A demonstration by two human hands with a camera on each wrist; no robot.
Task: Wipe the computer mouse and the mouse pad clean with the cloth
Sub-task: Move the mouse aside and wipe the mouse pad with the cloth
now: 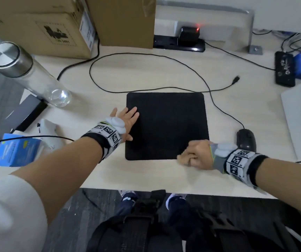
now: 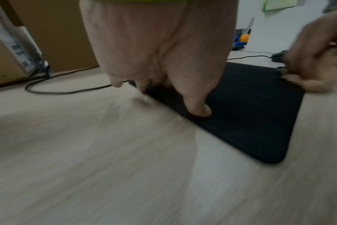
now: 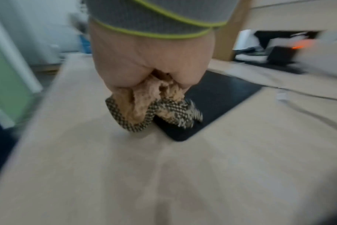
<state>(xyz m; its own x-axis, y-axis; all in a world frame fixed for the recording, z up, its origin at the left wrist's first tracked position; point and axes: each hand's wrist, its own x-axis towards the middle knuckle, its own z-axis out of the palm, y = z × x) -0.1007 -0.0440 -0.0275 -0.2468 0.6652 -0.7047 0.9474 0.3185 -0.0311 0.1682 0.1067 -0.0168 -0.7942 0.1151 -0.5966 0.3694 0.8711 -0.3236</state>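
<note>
Right hand (image 1: 196,154) clutches bunched cloth (image 3: 156,106), seemingly at mouse pad (image 1: 166,124) lower-right corner; pad stretches up-left. Left hand (image 1: 126,122) flat, pinning left edge. Mouse (image 1: 246,140) right.

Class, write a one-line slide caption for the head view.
Left hand steadies the black mouse pad while the right hand wipes its near edge with a cloth; mouse waits alongside.

No readable text; print on cardboard box (image 1: 37,24), blue carton (image 1: 15,151), wrist-band markers (image 1: 109,133) illegible.
</note>
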